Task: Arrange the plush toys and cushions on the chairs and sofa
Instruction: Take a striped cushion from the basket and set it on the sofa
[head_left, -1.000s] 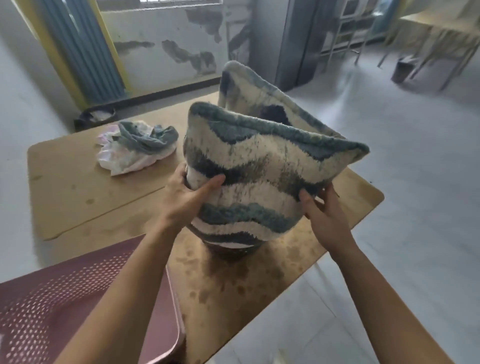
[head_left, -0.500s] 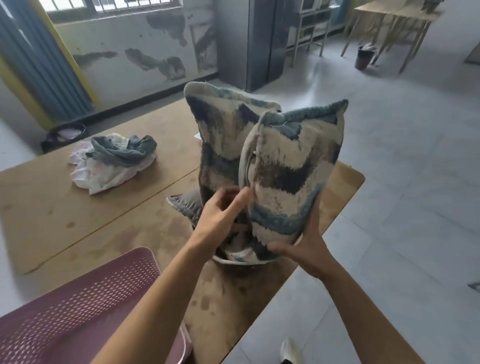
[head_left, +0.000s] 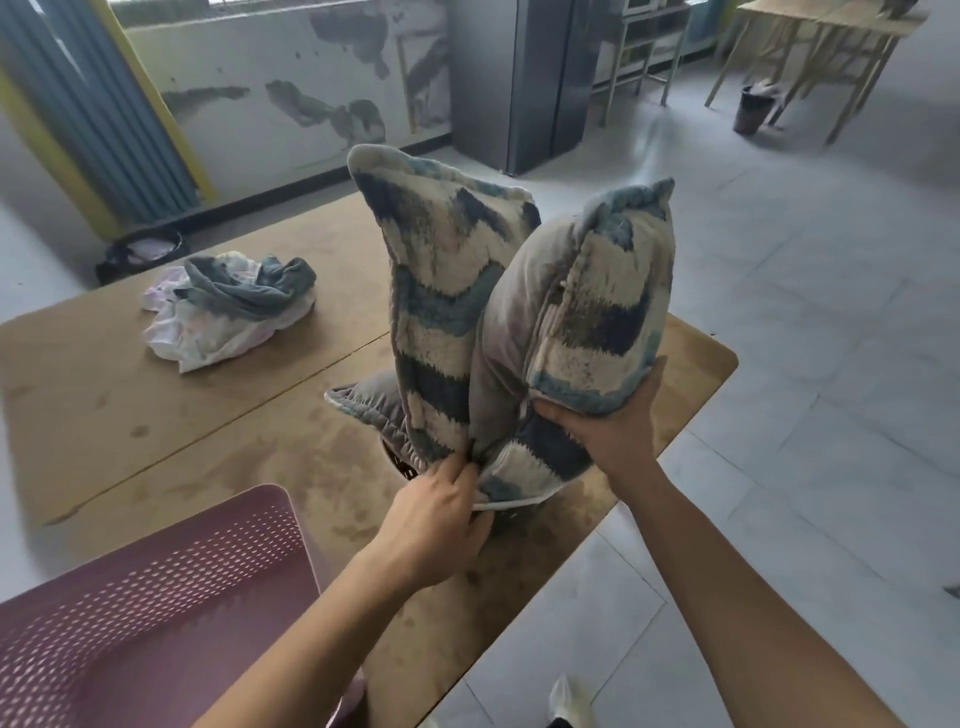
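Fleecy blue-and-cream cushions (head_left: 441, 291) stood upright at the tabletop (head_left: 156, 415) edge, left grip (head_left: 441, 519) pinching their lower corners together, right grip (head_left: 610, 436) clasping the nearer cushion (head_left: 597, 312) from below; lifting both cleanly likely wanted fuller holds.

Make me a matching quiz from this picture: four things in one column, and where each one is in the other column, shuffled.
Things
1. crumpled clothes
2. pink perforated basket
3. dark bin
4. right-side striped cushion

Places
A. on the floor by the far table legs
B. gripped from below by the right hand
C. lying on the far side of the wooden table
D. nearest the camera, lower left

Pairs: 1-C, 2-D, 3-A, 4-B
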